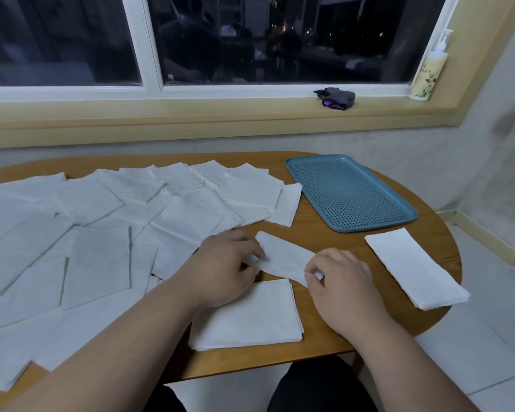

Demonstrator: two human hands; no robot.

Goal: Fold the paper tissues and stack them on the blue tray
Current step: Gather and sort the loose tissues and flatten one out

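Head view: left hand [229, 263] pinches the left end of a folded tissue strip [286, 258], fingers curled. Right hand [342, 281] pinches the strip's right end, seemingly thumb against forefinger, but the tips are blurred. The strip lies on the table [333, 331] between the hands, angled. Blue tray [351, 193] sits beyond it at right, holding no tissues. Folded pile [416, 269] at the table's right edge, near the tray. Another folded tissue [247, 316] lies at the front edge, below the hands. Unfolded tissues [87, 233] overlap across the left half. Bottle [427, 71] and a dark bundle [336, 98] on the sill.
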